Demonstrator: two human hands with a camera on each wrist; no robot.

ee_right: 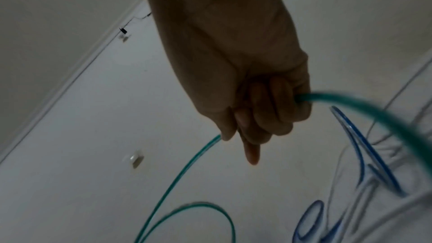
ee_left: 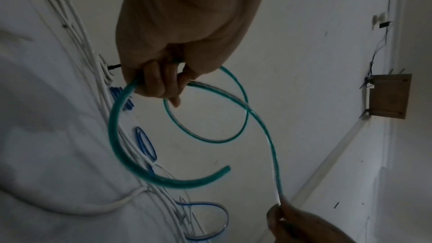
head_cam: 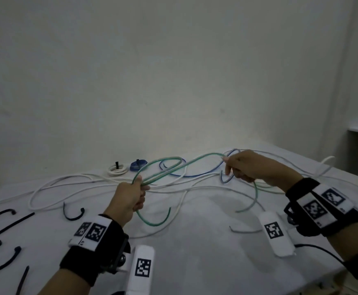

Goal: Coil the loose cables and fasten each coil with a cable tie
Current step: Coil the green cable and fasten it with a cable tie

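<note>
Right now both hands are up off the table (head_cam: 195, 241), working one green cable (head_cam: 197, 161).

Left hand (head_cam: 129, 199) is fisted around the gathered loops. One loop stands up and away from the fist, and a short free end curls out below it. The left wrist view confirms this: fingers (ee_left: 161, 82) curled round the cable, one full loop hanging, cut end loose.

Right hand (head_cam: 248, 167) grips the same cable further along, fingers wrapped round it; right wrist view shows the cable entering and leaving the fist. The remaining slack drops from that hand to the table and ends nearer the person.

Key relation: the span between the hands runs roughly left-right, rising a little toward the right hand. The coil sits at the left hand, the uncoiled length at the right. My read: the next loop forms by bringing the right hand across to the left, so the left hand anchors and the right feeds.

Other stuff on the table: loose white cables (head_cam: 71, 184), a loose blue cable (head_cam: 195, 174), a tied white coil (head_cam: 116, 169) and tied blue coil (head_cam: 138, 165) at the far edge, black cable ties (head_cam: 5, 222) at near left. Can't tell for sure whether the green slack is snagged under the white ones, it's too tangled there.
</note>
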